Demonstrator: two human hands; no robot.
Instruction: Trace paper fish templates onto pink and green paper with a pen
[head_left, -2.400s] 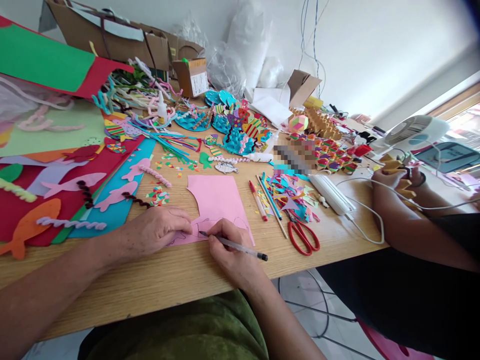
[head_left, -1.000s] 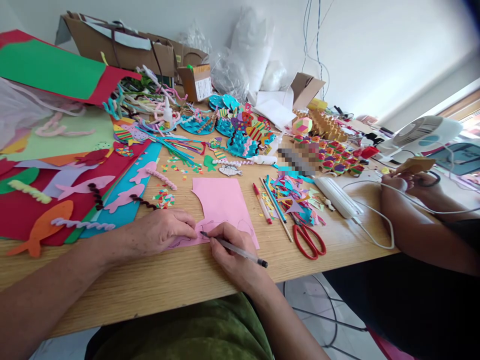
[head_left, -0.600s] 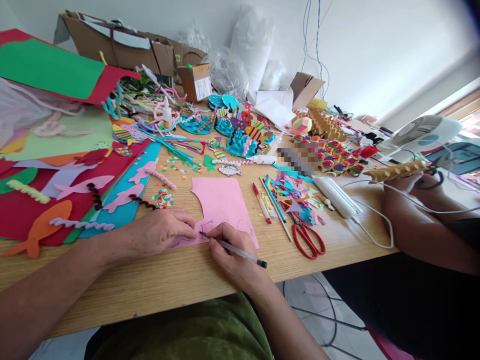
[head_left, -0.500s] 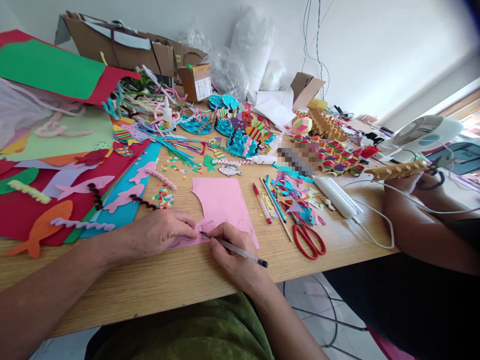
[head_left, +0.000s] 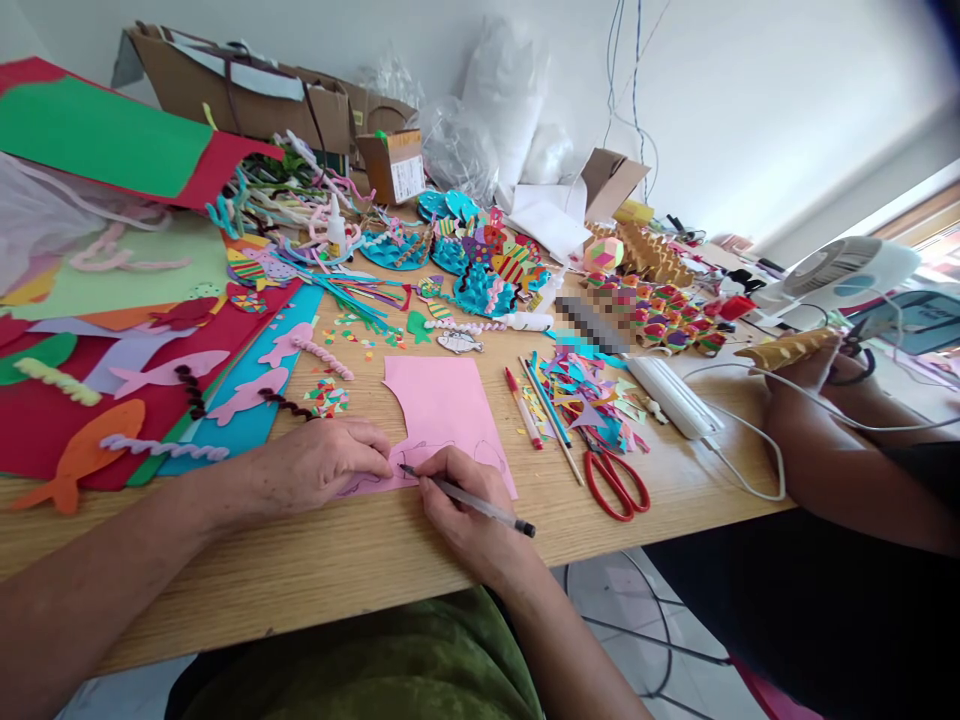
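In the head view a sheet of pink paper [head_left: 442,400] lies at the table's front, its left edge cut in a curve. Pencil-like outlines, fish-shaped in part, run along its lower end. My left hand [head_left: 334,460] rests on the lower left corner, fingers laid down on the paper. A pen [head_left: 480,502] with a clear barrel and black end is pinched in my right hand [head_left: 465,510]. Its tip touches the paper beside my left fingertips. Part of the drawing is hidden under both hands.
Red-handled scissors [head_left: 616,485], a red pen [head_left: 523,408] and paper scraps [head_left: 592,400] lie to the right. Paper fish, including an orange fish [head_left: 94,455], lie on coloured sheets at left. A co-worker's hands [head_left: 832,370] hold scissors and yellowish folded card beside a white cable [head_left: 750,480].
The view shifted slightly between the oldest frame and the following ones. My hands and pen stay nearly in place at the paper. The co-worker's card turned and moved.
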